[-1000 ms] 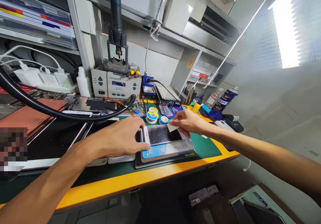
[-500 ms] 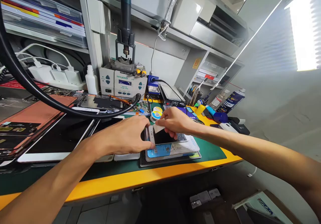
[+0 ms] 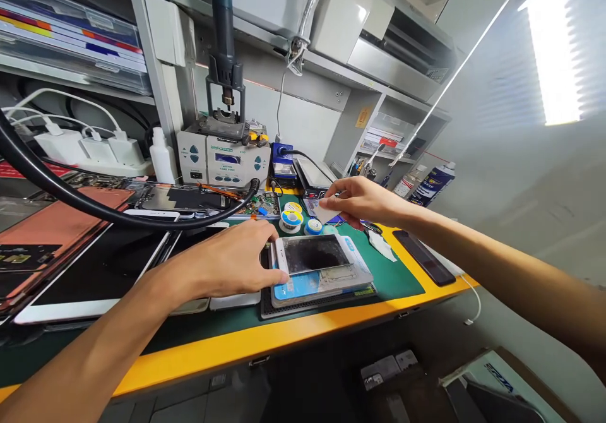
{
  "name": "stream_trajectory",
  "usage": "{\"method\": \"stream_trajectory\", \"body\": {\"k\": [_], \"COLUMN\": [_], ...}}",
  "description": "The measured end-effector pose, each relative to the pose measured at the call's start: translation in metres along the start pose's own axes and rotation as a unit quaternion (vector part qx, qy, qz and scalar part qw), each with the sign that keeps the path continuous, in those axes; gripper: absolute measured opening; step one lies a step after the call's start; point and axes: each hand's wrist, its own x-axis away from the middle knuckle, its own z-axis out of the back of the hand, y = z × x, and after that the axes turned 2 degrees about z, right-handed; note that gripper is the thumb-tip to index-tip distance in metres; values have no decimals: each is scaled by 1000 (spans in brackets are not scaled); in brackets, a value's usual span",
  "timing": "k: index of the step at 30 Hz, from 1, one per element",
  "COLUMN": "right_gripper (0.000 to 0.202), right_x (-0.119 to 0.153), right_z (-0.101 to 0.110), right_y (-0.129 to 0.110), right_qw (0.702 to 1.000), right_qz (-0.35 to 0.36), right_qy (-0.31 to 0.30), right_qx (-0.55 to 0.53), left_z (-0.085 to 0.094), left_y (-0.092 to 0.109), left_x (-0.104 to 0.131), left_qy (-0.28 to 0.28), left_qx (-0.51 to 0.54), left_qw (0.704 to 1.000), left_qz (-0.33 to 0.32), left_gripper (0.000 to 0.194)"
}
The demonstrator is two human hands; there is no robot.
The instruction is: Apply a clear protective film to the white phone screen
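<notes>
A phone with a white end and a dark, smudged screen lies on a blue and clear plastic case. My left hand grips the phone's white left end, thumb at the near edge and fingers at the far edge. Beyond the phone and to its right, my right hand is raised above the mat. Pinched between its thumb and fingers is a thin, pale flat piece like a card. The piece is apart from the screen.
Solder spools stand behind the phone. White crumpled paper and a dark phone lie on the right. Larger tablets cover the left side. A black hose arcs over them from a soldering station.
My right hand has lifted away from the screen, moving back and to the right with the pale piece. The screen is now uncovered. My left hand keeps its grip; the view has shifted slightly.
</notes>
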Motion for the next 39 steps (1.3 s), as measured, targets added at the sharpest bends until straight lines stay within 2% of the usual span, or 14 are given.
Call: {"method": "stream_trajectory", "body": {"k": [2,5,7,10,13,19,23,27,31,34,36,39], "right_gripper": [23,24,30,25,20,28,35,37,32,22,19,18], "right_x": [10,27,40,61,78,88,93,94,80,66,56,44], "right_z": [9,7,-1,-17,-33,-61,-71,-72,-68,-62,-60,-57], "right_y": [8,21,30,42,51,71,82,89,93,91,88,84], "right_qw": [999,995,981,928,885,865,858,866,901,936,946,947], "right_qz": [-11,4,71,202,279,359,349,322,277,192,148,124], "right_qy": [-2,16,51,109,150,156,160,153,141,133,131,144], "right_qx": [33,97,175,294,341,314,340,352,304,263,257,258], "left_z": [-1,-1,1,1,-2,-14,-17,-18,-16,-15,-14,-13], "left_y": [-1,-1,0,3,4,3,1,-1,1,4,4,4], "left_x": [0,0,0,0,0,-2,-3,-3,-4,-4,-4,-4], "left_qy": [-1,-14,-18,-16,3,49,55,45,32,18,13,10], "left_qx": [-3,-11,-16,-30,-53,-51,-37,-30,-27,-19,-19,-17], "left_qw": [1000,1000,1000,999,998,995,996,997,999,1000,1000,1000], "left_qz": [2,2,3,-8,-30,-65,-62,-47,-28,-14,-8,-6], "left_gripper": [65,64,65,64,70,78,74,78,86,87,89,91]}}
